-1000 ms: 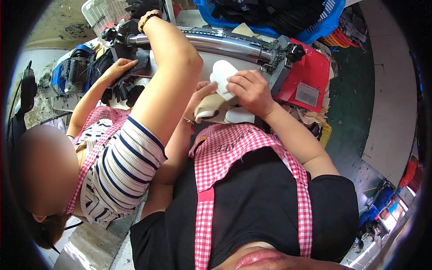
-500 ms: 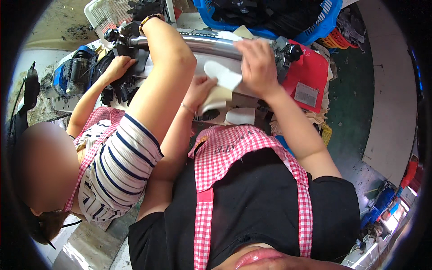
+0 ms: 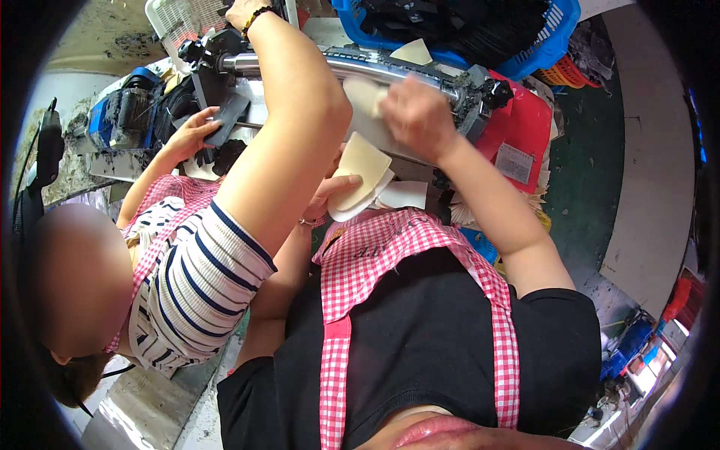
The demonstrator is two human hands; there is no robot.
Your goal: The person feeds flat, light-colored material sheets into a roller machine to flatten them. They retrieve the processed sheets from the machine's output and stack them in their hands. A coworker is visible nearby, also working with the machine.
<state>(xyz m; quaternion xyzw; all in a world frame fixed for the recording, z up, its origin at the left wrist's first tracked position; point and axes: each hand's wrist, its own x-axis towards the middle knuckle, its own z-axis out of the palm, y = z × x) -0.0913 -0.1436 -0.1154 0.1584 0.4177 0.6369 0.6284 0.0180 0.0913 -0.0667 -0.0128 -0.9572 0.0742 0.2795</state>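
Note:
My left hand [image 3: 327, 198] grips a small stack of rounded flat pieces [image 3: 361, 169], cream on top with white showing beneath, its thumb lying over them. Farther right, my right hand [image 3: 421, 120] is closed and slightly blurred, its fingers at a pale rounded flat piece [image 3: 363, 103] that is smeared by motion. Just beyond them, a shiny metal roller [image 3: 367, 71] runs across the machine. Another white flat piece [image 3: 403, 195] lies between my hands and my apron.
At my left a co-worker's hand [image 3: 193, 135] holds a dark flat piece [image 3: 228, 120]; their other arm [image 3: 300, 82] crosses beside mine toward a white basket [image 3: 171, 34]. A blue basket [image 3: 553, 49] with black material stands behind the roller. A red sheet [image 3: 501, 127] lies right.
My left hand has turned its pieces so the cream one faces up. My right hand has curled its fingers and drawn slightly nearer and left. The co-worker's hand has raised a dark piece.

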